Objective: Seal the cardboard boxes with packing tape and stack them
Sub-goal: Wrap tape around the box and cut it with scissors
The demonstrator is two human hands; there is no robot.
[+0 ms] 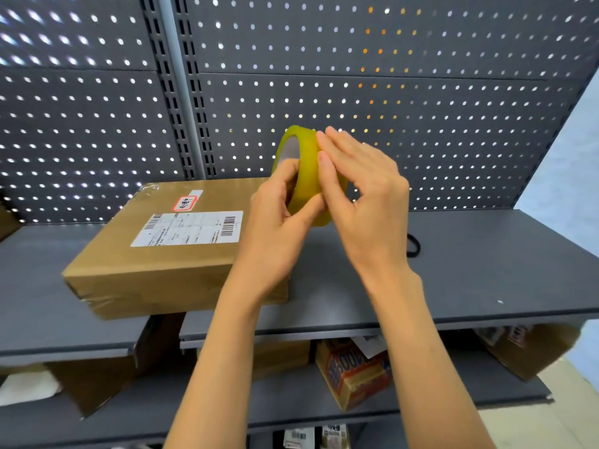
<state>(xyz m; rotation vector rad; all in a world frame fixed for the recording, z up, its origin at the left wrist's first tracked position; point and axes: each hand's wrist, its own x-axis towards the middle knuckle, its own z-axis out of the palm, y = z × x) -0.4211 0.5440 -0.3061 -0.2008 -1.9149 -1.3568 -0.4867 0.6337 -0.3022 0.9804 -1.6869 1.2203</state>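
Left hand [285, 202]: fingers hooked through the core of the tape roll [308, 176], gripping it above the shelf [486, 270].
Right hand [359, 186]: fingers straight, together, feeling the roll's outer face.
Box [155, 251]: one on the shelf, left of the hands; several below.
Risk: the clear tape's end is probably hard to find; picking could split it.
Count: one roll, two hands.

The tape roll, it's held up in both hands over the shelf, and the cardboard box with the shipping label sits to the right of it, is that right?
Not quite. The head view shows the cardboard box to the left of the tape roll, not the right. The rest holds: the left hand grips the roll and the right hand fingers its outer face, above the shelf.
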